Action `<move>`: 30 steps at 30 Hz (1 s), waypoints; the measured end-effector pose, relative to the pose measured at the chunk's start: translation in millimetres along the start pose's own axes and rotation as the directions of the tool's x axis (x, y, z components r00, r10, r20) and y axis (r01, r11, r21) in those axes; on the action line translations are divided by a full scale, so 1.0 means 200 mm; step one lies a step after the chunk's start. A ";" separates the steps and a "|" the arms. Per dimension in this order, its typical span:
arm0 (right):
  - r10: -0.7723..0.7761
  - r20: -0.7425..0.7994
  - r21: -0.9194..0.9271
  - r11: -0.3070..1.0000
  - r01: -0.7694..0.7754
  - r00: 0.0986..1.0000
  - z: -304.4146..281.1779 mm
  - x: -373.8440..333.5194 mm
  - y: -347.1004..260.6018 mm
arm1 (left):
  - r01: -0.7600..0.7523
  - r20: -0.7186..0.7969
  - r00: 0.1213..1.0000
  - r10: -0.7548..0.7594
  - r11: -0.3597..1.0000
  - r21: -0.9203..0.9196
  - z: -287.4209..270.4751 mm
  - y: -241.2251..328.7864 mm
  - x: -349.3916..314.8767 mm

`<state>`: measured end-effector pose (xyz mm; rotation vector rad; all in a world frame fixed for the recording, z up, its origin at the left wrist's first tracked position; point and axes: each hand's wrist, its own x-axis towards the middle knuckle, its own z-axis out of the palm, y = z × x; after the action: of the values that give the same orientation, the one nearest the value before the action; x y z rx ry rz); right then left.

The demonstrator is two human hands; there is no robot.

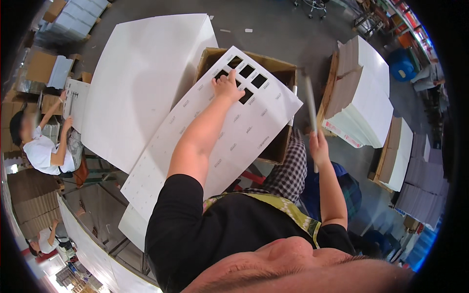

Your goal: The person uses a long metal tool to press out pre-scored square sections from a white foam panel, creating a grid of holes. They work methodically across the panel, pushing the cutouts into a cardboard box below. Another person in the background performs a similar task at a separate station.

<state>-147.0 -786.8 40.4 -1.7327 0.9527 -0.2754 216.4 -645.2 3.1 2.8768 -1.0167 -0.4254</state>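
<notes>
A large white sheet of board (210,141) lies slanted in front of me, with small printed marks and several square cut-outs near its far end. My left hand (227,89) rests on it beside these holes, thumb and fingers spread. Under the sheet's far end stands an open brown cardboard box (273,62), its inside mostly hidden. Off to the right, my right hand (319,146) is closed round a long, thin, pale stick (310,100) held upright beside the board's right corner. The stick is smeared by motion, so its exact kind is unclear.
A tall stack of white sheets (141,68) stands at the left. Stacked boards (364,93) on pallets are at the right. A co-worker (46,146) handles a board at the far left; another person (46,241) is lower down. A blue drum (401,63) stands far right.
</notes>
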 end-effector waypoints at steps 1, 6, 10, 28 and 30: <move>-0.046 0.018 -0.123 0.991 0.048 0.999 0.02 -0.09 -0.06 | -0.010 0.013 1.000 0.010 1.000 0.004 -0.02 0.01 -0.01; -0.006 0.011 -0.331 0.944 0.009 1.000 0.08 -0.23 -0.01 | -0.045 -0.017 0.999 0.046 0.999 0.006 -0.02 0.01 -0.01; -0.036 -0.002 -0.289 0.957 0.033 0.999 0.10 -0.21 0.00 | -0.053 0.010 0.999 0.053 0.999 -0.009 -0.03 0.00 -0.01; -0.041 -0.022 -0.440 0.898 0.027 0.999 0.19 -0.21 0.09 | -0.066 -0.009 0.998 0.065 0.996 -0.066 -0.02 0.01 -0.01; -0.074 0.014 -0.477 0.876 0.072 0.997 0.22 -0.20 0.03 | -0.067 -0.032 0.997 0.065 0.995 -0.071 -0.03 -0.01 0.00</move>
<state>-149.2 -728.8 29.7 -2.2250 1.0174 -0.0933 219.1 -644.5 8.5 2.7689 -1.0658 -0.4046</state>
